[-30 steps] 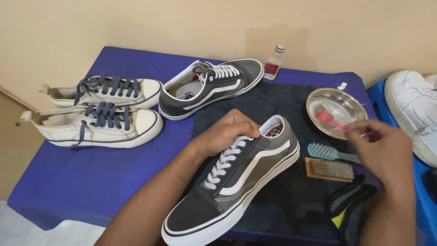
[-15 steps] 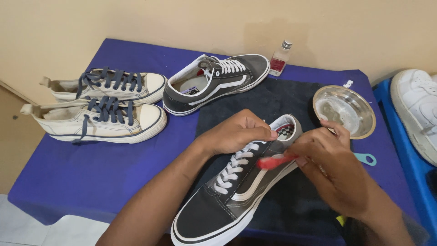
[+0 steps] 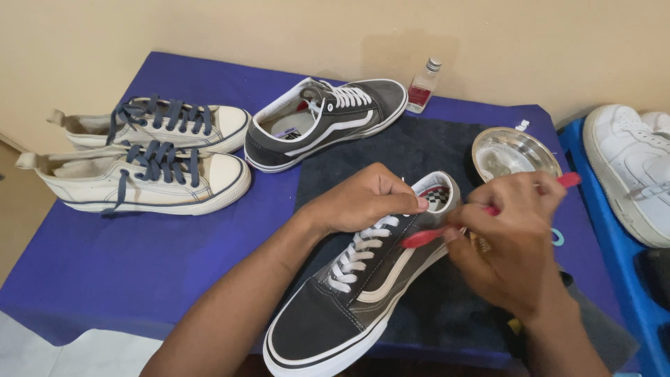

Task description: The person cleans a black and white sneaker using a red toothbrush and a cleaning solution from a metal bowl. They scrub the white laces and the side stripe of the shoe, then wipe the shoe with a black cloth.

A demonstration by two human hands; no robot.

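Your left hand (image 3: 370,199) is clamped over the collar of the grey shoe (image 3: 363,279), fingers curled shut around its top edge, pinning it to the dark mat (image 3: 419,150) on the tabletop (image 3: 139,258). Your right hand (image 3: 513,244) is closed on a red toothbrush (image 3: 426,237), head pointing left and touching the shoe's side just beneath your left hand. The shoe runs diagonally, toe toward you at lower left, heel up toward the metal bowl (image 3: 515,153). The brush hand is nearer the heel. The matching grey shoe (image 3: 328,122), a small bottle (image 3: 423,85) and two cream shoes (image 3: 150,157) sit well apart behind.
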